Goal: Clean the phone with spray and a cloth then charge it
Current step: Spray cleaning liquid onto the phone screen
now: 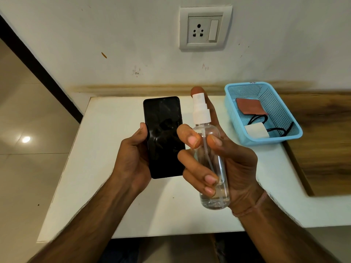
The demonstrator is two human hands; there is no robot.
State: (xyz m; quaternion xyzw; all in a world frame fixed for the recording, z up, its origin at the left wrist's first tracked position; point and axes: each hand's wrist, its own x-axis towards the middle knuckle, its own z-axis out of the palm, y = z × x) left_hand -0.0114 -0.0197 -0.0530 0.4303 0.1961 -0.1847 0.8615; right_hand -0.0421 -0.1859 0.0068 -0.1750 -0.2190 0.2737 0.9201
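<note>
Two bare hands, both raised over the table, each holding one item.

1. Right hand: palm toward the camera, curled around a clear plastic spray bottle held upright. Three fingers and the thumb wrap the body; the forefinger stands straight behind the white pump head, its tip showing above the cap.
2. Left hand: grips a black rectangular smartphone by its lower half, thumb along the left edge, dark screen facing up. The phone sits just beside the bottle, to its left.
3. White rectangular table: lies beneath both hands.
4. Light blue perforated plastic basket: stands on the table's far right corner, well apart from the phone. It contains a folded reddish-brown cloth, a white charger block and a coiled black cable.
5. Wood-grain panel: adjoins the table on the right.
6. White wall socket with rocker switch: mounted on the wall above the table.
</note>
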